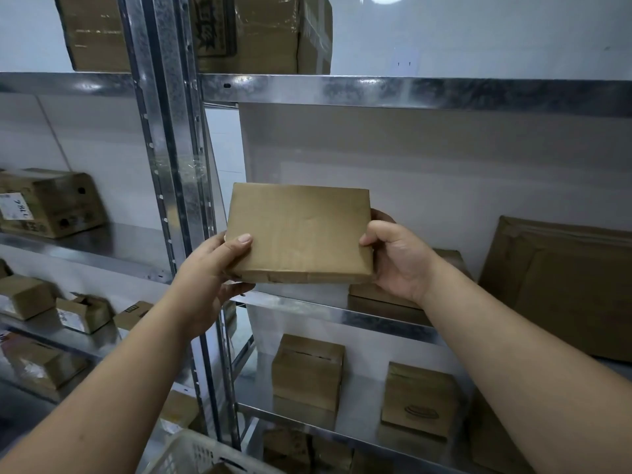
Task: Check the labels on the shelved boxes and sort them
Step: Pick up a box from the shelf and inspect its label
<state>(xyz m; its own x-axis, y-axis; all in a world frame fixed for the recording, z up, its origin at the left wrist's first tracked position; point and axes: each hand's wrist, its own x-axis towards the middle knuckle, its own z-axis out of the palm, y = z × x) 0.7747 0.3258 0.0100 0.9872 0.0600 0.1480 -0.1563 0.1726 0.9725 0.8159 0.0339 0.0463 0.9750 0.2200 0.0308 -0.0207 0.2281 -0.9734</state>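
A flat brown cardboard box (301, 232) is held up in front of the middle shelf, its plain side facing me with no label showing. My left hand (213, 271) grips its lower left corner, thumb on the front face. My right hand (398, 258) clamps its right edge. Behind my right hand, another flat box (383, 302) lies on the shelf, partly hidden. A wide flat carton (567, 285) leans against the back wall at the right.
Metal shelving uprights (171, 165) stand left of the held box. The left bay holds a labelled box (48, 203) and several small boxes (82, 311). Two boxes (307, 378) (417, 401) stand on the lower shelf. A white plastic basket (205, 453) sits at the bottom. A large carton (260, 32) rests on top.
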